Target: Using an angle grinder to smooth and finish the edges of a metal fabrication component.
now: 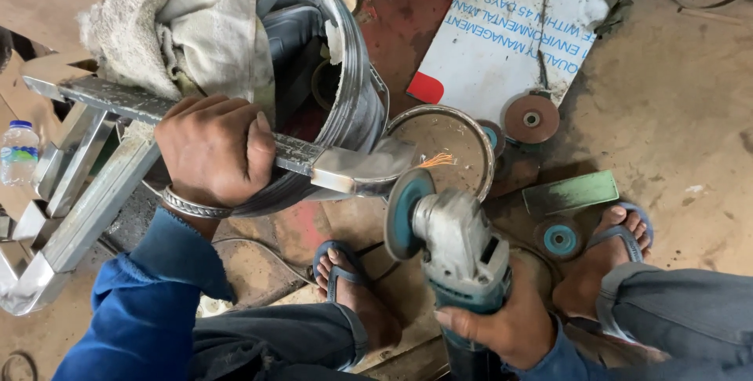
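My left hand (210, 149) clamps the bar (314, 163) lying crosswise; right hand (502, 322) wraps the grinder (455, 247), disc (404, 212) sparking at the bar's end.

Left hand (210, 152) clenched, knuckles up; right hand (502, 324) wrapped low, both blue-sleeved.

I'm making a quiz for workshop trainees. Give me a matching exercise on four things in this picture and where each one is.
Things:
1. angle grinder
2. metal bar
3. plastic bottle
4. grey rags

Places:
A. at the left edge
B. in the right hand
C. piled on top of the bucket
D. gripped by the left hand

Pairs: 1-B, 2-D, 3-A, 4-C
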